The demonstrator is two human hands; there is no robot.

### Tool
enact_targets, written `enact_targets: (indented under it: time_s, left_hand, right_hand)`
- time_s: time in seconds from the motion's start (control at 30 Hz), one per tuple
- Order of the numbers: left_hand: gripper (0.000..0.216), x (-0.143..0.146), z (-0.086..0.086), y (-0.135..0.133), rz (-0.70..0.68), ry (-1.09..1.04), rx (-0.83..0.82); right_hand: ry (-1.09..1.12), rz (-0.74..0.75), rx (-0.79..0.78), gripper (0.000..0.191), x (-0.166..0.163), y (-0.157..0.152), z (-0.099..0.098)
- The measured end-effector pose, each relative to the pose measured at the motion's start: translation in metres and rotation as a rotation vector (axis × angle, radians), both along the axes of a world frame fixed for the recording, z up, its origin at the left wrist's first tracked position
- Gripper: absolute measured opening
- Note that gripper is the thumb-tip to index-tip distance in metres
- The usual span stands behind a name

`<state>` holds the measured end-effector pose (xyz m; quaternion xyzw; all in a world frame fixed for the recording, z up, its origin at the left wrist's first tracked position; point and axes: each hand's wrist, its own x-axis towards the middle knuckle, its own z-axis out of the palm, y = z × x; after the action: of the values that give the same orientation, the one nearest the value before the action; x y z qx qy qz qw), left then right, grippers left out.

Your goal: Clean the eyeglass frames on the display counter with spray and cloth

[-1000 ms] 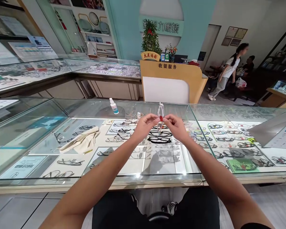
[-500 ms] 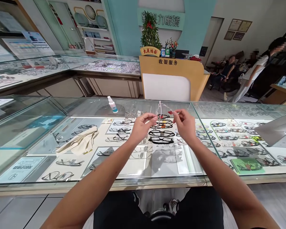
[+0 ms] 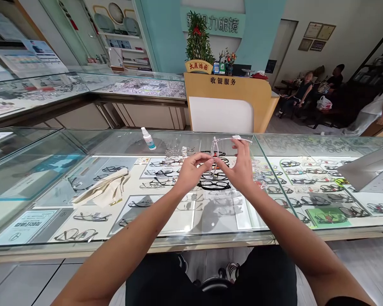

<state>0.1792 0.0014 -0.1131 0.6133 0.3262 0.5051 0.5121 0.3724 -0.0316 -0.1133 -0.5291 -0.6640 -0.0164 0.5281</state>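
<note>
A pair of clear-framed eyeglasses [image 3: 214,146] is held above the glass counter between my two hands. My left hand [image 3: 191,171] pinches the frame between thumb and fingers. My right hand [image 3: 241,169] is on the same eyeglasses, its thumb near the left fingertips and its other fingers raised near a clear temple arm that points right. Below them, several dark-framed glasses [image 3: 213,185] show in a column, partly hidden by my hands.
A white spray bottle [image 3: 148,139] stands on the counter at left. A crumpled beige cloth [image 3: 104,187] lies nearer. A white sheet [image 3: 370,172] stands at right. Behind are a cashier desk [image 3: 270,106] and several people, one [image 3: 375,106] cut off by the right edge.
My right hand has moved left, its thumb closer to my left hand and its fingers raised. The temple arm now sticks out to the right. A walking person has moved further right.
</note>
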Motion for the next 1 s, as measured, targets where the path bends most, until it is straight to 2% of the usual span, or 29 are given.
enact_targets:
  time_s: [0.3, 0.57, 0.87, 1.0]
  left_hand:
    - [0.043, 0.003, -0.008, 0.002, -0.024, -0.050, -0.028]
    - [0.051, 0.002, -0.001, 0.003, 0.074, -0.098, -0.081]
    - [0.058, -0.004, 0.007, 0.008, 0.172, -0.216, -0.108]
    - [0.059, -0.004, 0.008, 0.008, 0.135, -0.175, -0.109]
  right_hand:
    - [-0.066, -0.025, -0.005, 0.067, 0.000, 0.001, 0.001]
    - [-0.146, -0.041, 0.003, 0.070, 0.007, 0.006, 0.001]
    - [-0.216, -0.015, -0.243, 0.058, 0.007, 0.005, -0.002]
    - [-0.220, 0.044, -0.229, 0.049, 0.008, 0.003, 0.002]
